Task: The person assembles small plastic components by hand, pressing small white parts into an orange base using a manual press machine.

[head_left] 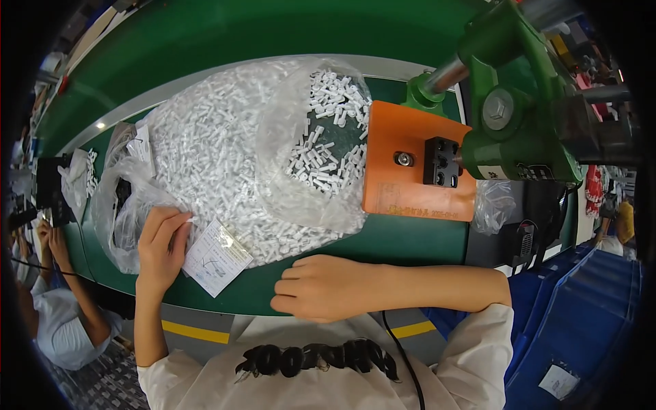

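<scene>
Head view: printed white label (pixel 219 258) on the clear bag (pixel 277 137) of white parts (pixel 318 164)! Left hand (pixel 162 246) is right there, fingertips drawn together against the bag; whether they grip anything, I can't tell. Right hand (pixel 311 290) curls palm-down at the desk's (pixel 410 246) near edge, contents hidden. Orange plate (pixel 386 184) and green press (pixel 502 113) crowd the bag's right side.

printed slip (pixel 218 260): clear bag (pixel 277 147) | small print (pixel 418 211): orange plate (pixel 388 183) | black lettering (pixel 316 360): shirt (pixel 287 393) | pale label (pixel 490 172): green press (pixel 486 44)
</scene>
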The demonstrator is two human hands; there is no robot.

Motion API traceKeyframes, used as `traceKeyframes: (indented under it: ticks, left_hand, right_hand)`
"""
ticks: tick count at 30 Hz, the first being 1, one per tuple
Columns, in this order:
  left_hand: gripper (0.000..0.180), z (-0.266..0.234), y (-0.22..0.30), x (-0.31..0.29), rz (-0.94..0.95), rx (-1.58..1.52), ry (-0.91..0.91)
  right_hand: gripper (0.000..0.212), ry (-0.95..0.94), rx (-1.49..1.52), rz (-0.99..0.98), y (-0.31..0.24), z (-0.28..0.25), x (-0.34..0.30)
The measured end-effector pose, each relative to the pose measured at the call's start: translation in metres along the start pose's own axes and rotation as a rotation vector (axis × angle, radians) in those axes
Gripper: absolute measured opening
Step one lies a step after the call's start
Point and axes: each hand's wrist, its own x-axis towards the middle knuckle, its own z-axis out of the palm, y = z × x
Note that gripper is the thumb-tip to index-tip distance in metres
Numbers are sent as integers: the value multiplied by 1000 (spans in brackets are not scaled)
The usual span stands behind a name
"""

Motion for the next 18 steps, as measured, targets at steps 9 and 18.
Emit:
traceKeyframes:
  ticks: [9, 18]
  left_hand:
    - [19, -3, 69, 69, 68, -686, -69]
    - [12, 64, 133, 138, -155, -1571, -501]
  right_hand:
    - [35, 515, 58, 319, -11, -66, -18]
    - [37, 900, -256, 313, -4, -89, -53]
